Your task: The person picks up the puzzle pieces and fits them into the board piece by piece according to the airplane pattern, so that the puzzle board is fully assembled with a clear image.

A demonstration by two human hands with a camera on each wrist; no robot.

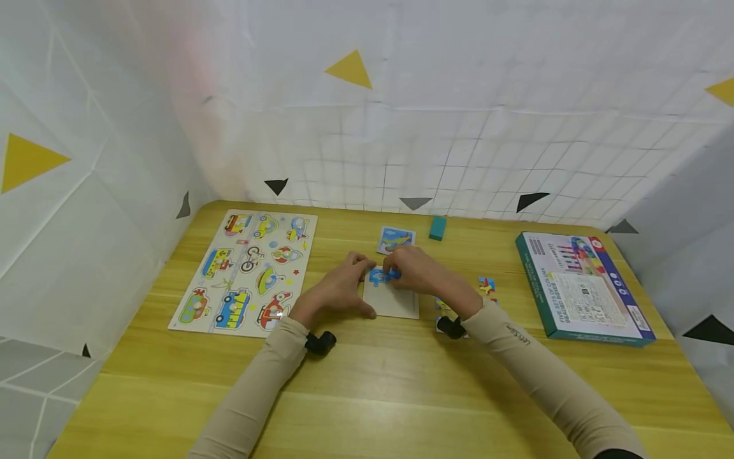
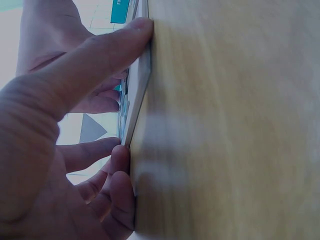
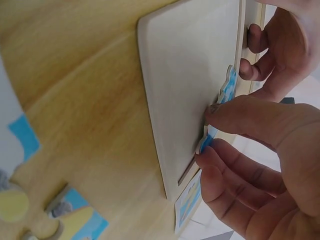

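A small pale wooden puzzle board (image 1: 395, 303) lies in the middle of the table. My left hand (image 1: 339, 288) holds its left side, the thumb on the near edge and the fingers bent at the far corner, as the left wrist view shows. A blue puzzle piece (image 3: 228, 85) sits along the board's far edge. Beside it, my right hand (image 1: 421, 271) pinches another blue jigsaw piece (image 3: 204, 142) between thumb and fingers, at the far part of the board. Loose jigsaw pieces (image 1: 487, 285) lie to the right, partly hidden by the right forearm.
Behind the board are a small picture card (image 1: 395, 238) with a yellow shape on blue and a teal block (image 1: 438, 227). A large vehicle puzzle board (image 1: 260, 280) lies left. A green-edged game box (image 1: 590, 287) lies right. A white sheet (image 1: 436, 146) hangs behind the table.
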